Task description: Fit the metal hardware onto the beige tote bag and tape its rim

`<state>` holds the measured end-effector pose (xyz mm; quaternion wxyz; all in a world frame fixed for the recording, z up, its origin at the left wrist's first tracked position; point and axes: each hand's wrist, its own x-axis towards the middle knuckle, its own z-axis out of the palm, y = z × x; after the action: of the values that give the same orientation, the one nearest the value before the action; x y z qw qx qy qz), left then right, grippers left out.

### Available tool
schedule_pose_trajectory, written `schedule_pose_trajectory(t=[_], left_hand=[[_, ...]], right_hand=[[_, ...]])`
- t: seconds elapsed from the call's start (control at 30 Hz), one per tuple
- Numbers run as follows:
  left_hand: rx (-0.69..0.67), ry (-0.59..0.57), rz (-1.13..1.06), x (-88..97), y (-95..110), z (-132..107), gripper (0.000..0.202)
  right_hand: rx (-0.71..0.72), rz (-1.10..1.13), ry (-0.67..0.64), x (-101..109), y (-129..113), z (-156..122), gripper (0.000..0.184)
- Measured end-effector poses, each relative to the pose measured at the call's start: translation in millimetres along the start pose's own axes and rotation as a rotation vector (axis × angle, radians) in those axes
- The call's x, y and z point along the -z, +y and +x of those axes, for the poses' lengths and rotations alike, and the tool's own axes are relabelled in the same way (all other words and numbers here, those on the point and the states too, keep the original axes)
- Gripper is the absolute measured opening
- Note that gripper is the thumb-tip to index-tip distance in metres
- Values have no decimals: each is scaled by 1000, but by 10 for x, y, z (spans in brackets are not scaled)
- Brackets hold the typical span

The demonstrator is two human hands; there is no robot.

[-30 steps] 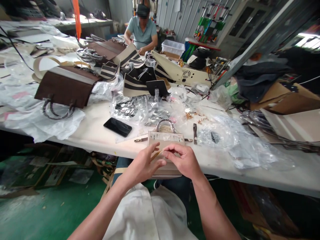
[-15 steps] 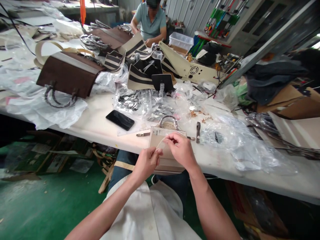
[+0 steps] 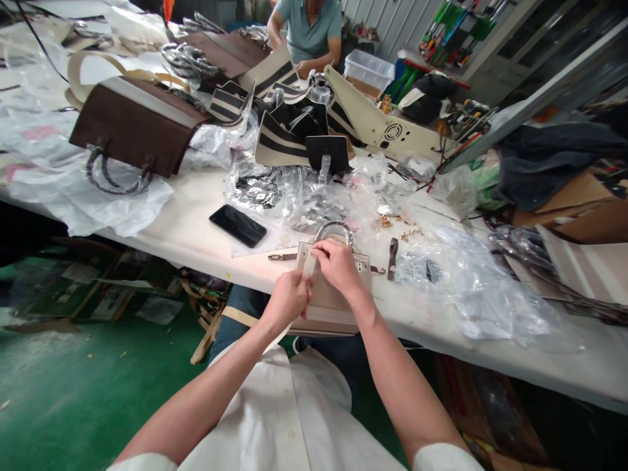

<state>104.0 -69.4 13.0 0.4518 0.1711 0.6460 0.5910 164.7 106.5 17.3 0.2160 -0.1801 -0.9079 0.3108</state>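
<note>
A small beige handbag with a grey handle lies at the near edge of the white table. Both my hands are over its front. My left hand is closed, pinching the lower end of a thin beige strap. My right hand is closed on the strap's upper end, near the bag's top edge. Beside the bag lie a thin metal tool and a dark strap piece.
A black phone lies left of the bag. Clear plastic bags and hardware litter the table. A brown bag and striped bag panels lie farther back. Another person in a teal shirt works at the far side.
Both my hands moved up the bag's front toward its top edge, still gripping the strap. The camera tilted down and closer.
</note>
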Motion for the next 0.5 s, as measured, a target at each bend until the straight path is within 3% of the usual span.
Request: schedule_pose_trajectory(t=[0.27, 0.5], left_hand=[[61, -13, 2, -15, 104, -44, 21], [53, -37, -26, 19, 46, 36, 25]], right_hand=[[-17, -14, 5, -30, -18, -10, 14], [-43, -50, -40, -22, -42, 42, 15]])
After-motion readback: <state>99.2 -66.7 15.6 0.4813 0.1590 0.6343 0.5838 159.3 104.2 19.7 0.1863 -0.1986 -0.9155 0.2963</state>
